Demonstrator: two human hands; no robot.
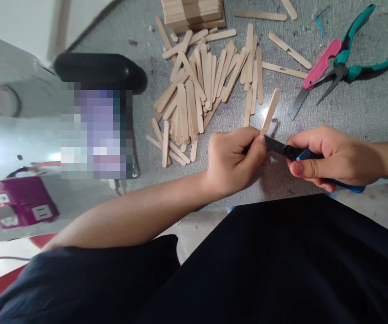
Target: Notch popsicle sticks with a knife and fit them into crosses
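Note:
Near the table's front edge, my left hand [236, 157] is closed around a wooden craft stick [271, 111]. The stick points up and away from the fingers, with a small notch showing just above the thumb. My right hand [336, 155] grips a blue-handled utility knife [349, 185]. Its dark blade reaches left to my left thumb, at the lower part of the stick. Whether the edge bites into the wood is hidden by my fingers. Beyond my hands lies a loose pile of craft sticks [209, 78].
Teal-handled needle-nose pliers [340, 69] and a pink-handled cutter [325, 63] lie at the right. Notched sticks [290, 50] are beside them. A banded stick bundle [194, 13] sits at the back. To the left are a black rounded object [99, 72] and a purple box [21, 200].

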